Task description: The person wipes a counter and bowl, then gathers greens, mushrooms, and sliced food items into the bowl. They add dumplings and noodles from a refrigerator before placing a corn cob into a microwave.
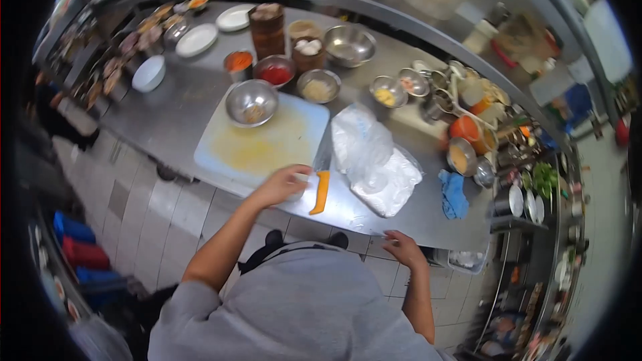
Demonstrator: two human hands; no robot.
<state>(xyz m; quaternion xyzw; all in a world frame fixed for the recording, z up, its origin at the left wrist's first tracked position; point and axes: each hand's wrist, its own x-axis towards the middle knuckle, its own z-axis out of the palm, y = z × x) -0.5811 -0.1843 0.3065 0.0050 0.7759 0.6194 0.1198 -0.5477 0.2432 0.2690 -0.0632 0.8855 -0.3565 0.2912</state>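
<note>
Right of the cutting board [309, 112], an orange handle [320, 192] is pointing away from the body.
The left hand [281, 187] is hovering nearer, its hold unclear; the right hand [403, 249] is hanging unclenched, farther right.

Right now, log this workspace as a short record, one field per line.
left hand: near the front right corner of the cutting board, beside the orange handle; grip unclear
right hand: by the front edge of the metal table, no held thing visible
board: yellow-stained, metal bowl at its far side
right of board: clear plastic bag with white contents
farther right: blue cloth
</note>
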